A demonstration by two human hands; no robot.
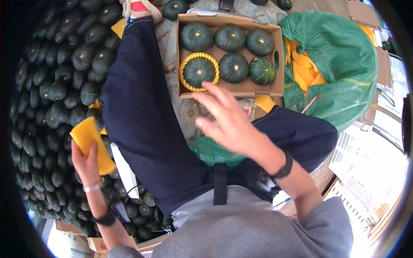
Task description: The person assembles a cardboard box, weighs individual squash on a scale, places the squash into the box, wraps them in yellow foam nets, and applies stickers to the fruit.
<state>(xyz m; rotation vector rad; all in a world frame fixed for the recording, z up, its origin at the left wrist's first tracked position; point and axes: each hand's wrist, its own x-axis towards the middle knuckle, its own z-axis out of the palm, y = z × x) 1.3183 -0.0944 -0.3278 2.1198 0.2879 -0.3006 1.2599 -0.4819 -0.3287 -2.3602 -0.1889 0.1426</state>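
Squash pile (56,86): dark green, heaped at the person's left; green sack (344,64): open at upper right, holding yellow foam sleeves; cardboard box (232,89): six squashes in two rows, the front-left one ringed by a yellow net (199,71); right hand (228,122): empty, fingers spread, near the box's front edge; left hand (88,165): gripping a flat yellow foam sleeve (92,144) beside the pile.
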